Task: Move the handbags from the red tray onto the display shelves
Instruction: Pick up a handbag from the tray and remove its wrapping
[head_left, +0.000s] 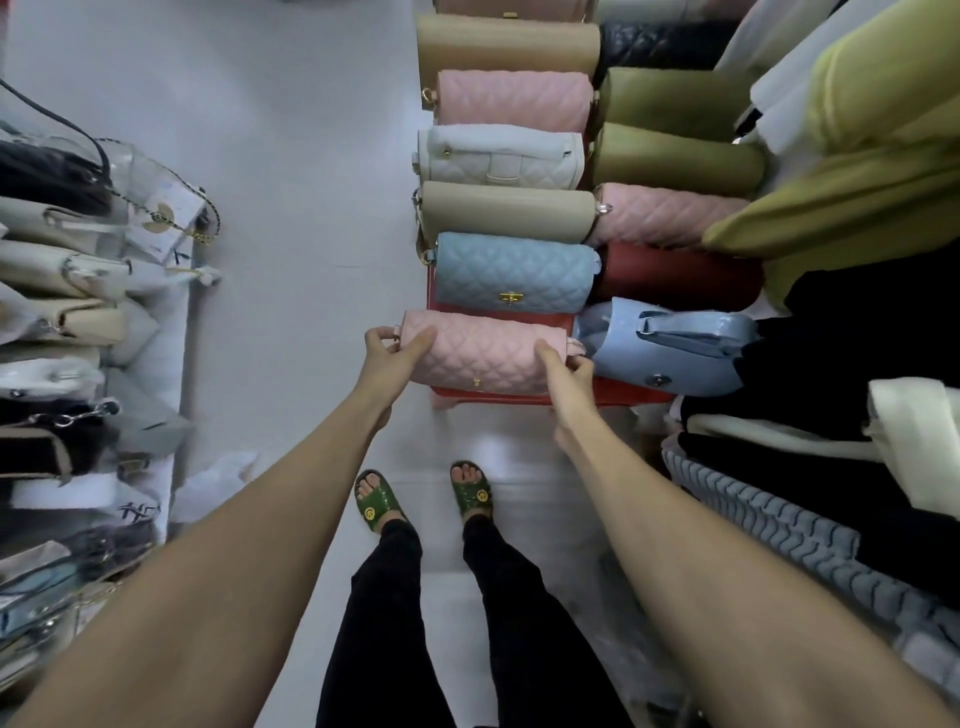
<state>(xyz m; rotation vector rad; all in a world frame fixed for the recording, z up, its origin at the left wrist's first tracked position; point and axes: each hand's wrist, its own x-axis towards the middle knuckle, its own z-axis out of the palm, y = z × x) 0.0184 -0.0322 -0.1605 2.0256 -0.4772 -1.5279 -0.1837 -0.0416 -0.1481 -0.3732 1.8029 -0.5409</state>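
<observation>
Two hands were clamped on one pink quilted handbag (483, 356) at the near end of the red tray (519, 399).
The handbag was gripped by its ends, the left hand (387, 353) curled round one end and the right hand (563, 371) round the other, fingers (550, 353) pressed onto the quilting. A light-blue quilted bag (511, 273) was packed just beyond it, and a glossy blue bag (670, 345) lay beside it on the right. Wrapped bags were ranged on shelves (182, 312) across the white floor (291, 208).
</observation>
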